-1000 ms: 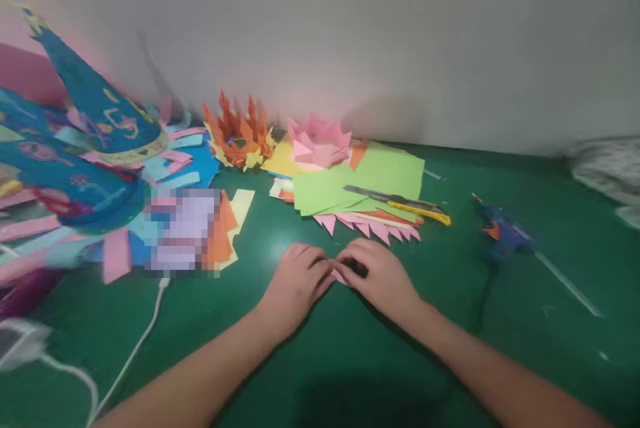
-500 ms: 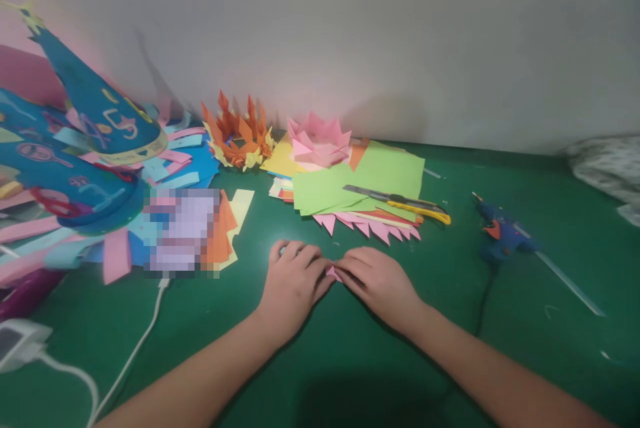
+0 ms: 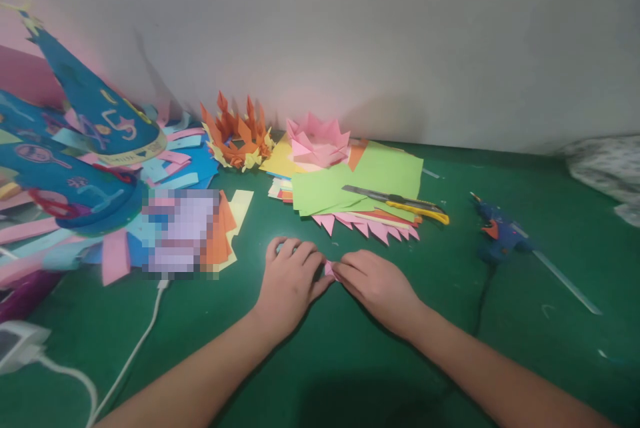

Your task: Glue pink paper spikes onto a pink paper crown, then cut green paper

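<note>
My left hand (image 3: pixel 289 281) and my right hand (image 3: pixel 376 283) meet on the green table (image 3: pixel 350 361), fingers bent and pressed onto a small folded pink paper piece (image 3: pixel 329 270) held between them. Most of the piece is hidden under the fingers. Just beyond the hands lies a row of pink paper points (image 3: pixel 373 227) under a stack of light green sheets (image 3: pixel 360 181).
A yellow utility knife (image 3: pixel 400 204) lies on the green sheets. A pink paper crown (image 3: pixel 317 141) and an orange one (image 3: pixel 235 135) stand by the wall. A blue glue gun (image 3: pixel 497 233) is at the right. Blue paper cones (image 3: pixel 85 141), coloured strips and a white cable (image 3: pixel 135 355) fill the left.
Both hands have shifted slightly nearer and to the left, staying pressed on the pink piece. Nothing else on the table has moved.
</note>
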Tool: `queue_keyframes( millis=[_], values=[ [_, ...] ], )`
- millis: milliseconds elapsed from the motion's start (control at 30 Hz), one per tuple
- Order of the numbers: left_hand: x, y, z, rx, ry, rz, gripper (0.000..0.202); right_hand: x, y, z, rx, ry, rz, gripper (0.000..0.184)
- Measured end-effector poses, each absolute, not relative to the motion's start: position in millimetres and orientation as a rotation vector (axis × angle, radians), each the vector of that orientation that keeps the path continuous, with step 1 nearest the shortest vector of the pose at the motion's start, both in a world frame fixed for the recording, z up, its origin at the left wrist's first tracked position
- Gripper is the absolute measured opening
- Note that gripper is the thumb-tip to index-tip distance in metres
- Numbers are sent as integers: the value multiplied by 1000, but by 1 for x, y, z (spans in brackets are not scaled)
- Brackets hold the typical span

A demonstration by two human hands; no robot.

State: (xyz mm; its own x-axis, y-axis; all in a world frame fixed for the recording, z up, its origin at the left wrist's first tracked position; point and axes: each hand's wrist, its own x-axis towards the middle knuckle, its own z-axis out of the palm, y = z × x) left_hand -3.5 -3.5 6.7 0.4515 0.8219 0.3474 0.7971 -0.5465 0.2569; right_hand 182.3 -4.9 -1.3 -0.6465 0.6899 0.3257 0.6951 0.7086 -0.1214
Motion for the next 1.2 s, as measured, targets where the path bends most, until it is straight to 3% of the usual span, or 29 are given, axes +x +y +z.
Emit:
queue_keyframes(
  millis=[1200],
  values=[
    [-4, -4, 11, 2562, 1409, 709, 14, 199, 12, 12, -994, -2662, 37, 21]
  ],
)
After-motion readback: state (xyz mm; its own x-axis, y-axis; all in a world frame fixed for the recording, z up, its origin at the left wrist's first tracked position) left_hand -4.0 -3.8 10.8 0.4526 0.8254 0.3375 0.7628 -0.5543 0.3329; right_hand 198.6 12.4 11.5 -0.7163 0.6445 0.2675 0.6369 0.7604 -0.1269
